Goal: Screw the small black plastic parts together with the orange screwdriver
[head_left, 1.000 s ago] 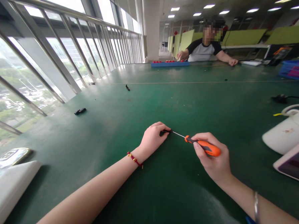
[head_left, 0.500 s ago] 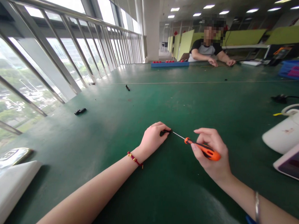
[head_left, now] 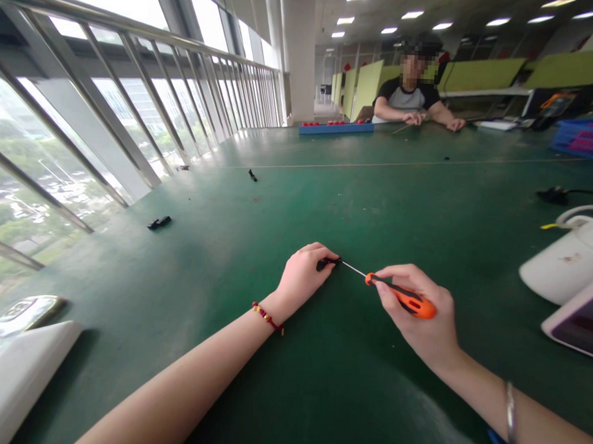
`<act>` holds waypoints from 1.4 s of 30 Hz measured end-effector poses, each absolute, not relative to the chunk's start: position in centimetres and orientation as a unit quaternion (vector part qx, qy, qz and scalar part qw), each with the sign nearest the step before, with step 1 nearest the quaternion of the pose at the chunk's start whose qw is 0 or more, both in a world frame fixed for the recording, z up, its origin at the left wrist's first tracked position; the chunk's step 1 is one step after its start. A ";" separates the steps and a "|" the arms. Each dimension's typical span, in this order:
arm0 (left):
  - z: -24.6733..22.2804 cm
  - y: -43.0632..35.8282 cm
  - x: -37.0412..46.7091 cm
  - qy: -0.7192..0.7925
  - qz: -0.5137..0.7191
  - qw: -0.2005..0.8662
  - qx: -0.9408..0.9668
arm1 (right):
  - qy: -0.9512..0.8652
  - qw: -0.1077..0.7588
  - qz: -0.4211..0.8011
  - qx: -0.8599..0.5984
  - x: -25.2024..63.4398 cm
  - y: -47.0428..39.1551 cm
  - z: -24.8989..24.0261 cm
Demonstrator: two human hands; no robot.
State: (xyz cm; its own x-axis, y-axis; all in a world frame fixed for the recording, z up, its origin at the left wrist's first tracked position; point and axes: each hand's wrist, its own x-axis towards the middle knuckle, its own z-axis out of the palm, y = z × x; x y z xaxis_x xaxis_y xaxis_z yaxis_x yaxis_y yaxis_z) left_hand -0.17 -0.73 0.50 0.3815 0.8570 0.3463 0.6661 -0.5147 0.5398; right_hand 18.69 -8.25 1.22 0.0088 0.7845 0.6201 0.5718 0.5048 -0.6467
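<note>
We look down at a green counter [head_left: 297, 209] with both arms reaching in from the bottom edge. Our left hand [head_left: 301, 275], a red and gold bracelet [head_left: 268, 315] at its wrist, rests near the middle; its grip is narrow, thumb and fingers pinching a small black part [head_left: 327, 264] low over the counter. Our right hand [head_left: 434, 332], with a silver bangle [head_left: 510, 415] further down the arm, holds an orange and black screwdriver [head_left: 412, 299]; its grip closes round the handle, and the thin shaft points left, its tip at the part's right end. Beyond our left hand lie two more black pieces, one nearer [head_left: 159, 223] and one farther [head_left: 252, 175]. A white box [head_left: 33, 364] sits at lower left. At the far edge, a person [head_left: 407, 98] sits beside a blue tray [head_left: 348, 130] bearing red pieces.
</note>
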 end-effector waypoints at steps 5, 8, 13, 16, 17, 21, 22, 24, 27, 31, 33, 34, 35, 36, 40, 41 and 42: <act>0.5 -0.7 -0.2 0.465 0.302 0.161 0.816 | -0.678 0.581 0.077 -0.444 18.7 -8.1 1.1; 0.6 -0.7 -0.2 0.464 0.305 0.162 0.816 | -0.696 0.541 0.092 -0.462 18.7 -8.1 1.3; 0.5 -0.7 -0.2 0.463 0.305 0.166 0.815 | -0.706 0.524 0.061 -0.472 18.7 -8.3 1.3; 0.5 -0.7 -0.2 0.463 0.302 0.163 0.817 | -0.679 0.574 0.053 -0.453 18.7 -8.1 1.1; 0.5 -0.6 -0.2 0.463 0.301 0.161 0.818 | -0.677 0.582 0.059 -0.447 18.7 -8.0 1.0; 0.4 -0.7 -0.2 0.462 0.298 0.155 0.821 | -0.699 0.538 0.075 -0.465 18.7 -8.1 1.0; 0.4 -0.7 -0.2 0.462 0.298 0.155 0.821 | -0.706 0.526 0.074 -0.469 18.7 -8.1 1.0; 0.4 -0.7 -0.2 0.463 0.299 0.156 0.820 | -0.709 0.525 0.069 -0.466 18.7 -8.3 1.1; 0.4 -0.7 -0.2 0.466 0.300 0.156 0.818 | -0.692 0.561 0.050 -0.451 18.7 -8.2 1.0; 0.5 -0.7 -0.1 0.465 0.299 0.153 0.819 | -0.714 0.527 0.078 -0.454 18.8 -8.1 1.0; 0.5 -0.7 -0.1 0.466 0.299 0.150 0.819 | -0.735 0.496 0.087 -0.453 18.7 -8.1 1.1; 0.4 -0.7 -0.1 0.466 0.299 0.149 0.820 | -0.739 0.492 0.091 -0.450 18.7 -8.1 1.1; 0.4 -0.8 -0.1 0.466 0.299 0.149 0.819 | -0.737 0.497 0.090 -0.448 18.6 -8.1 1.1; 0.4 -0.8 -0.1 0.467 0.298 0.148 0.819 | -0.732 0.508 0.082 -0.446 18.6 -8.1 1.1; 0.4 -0.8 -0.1 0.463 0.296 0.149 0.822 | -0.698 0.561 0.061 -0.442 18.6 -7.9 1.2; 0.4 -0.8 -0.1 0.462 0.295 0.149 0.823 | -0.695 0.558 0.066 -0.448 18.6 -8.0 1.2; 0.5 -0.8 -0.1 0.461 0.295 0.149 0.824 | -0.698 0.548 0.070 -0.456 18.6 -8.0 1.2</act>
State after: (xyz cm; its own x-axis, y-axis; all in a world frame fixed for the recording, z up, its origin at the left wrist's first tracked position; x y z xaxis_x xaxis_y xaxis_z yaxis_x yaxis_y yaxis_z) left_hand -0.14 -0.82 0.45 0.4010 0.8474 0.3481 0.6720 -0.5304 0.5169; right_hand 18.62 -8.02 1.25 0.0155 0.7130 0.7010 0.5605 0.5744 -0.5965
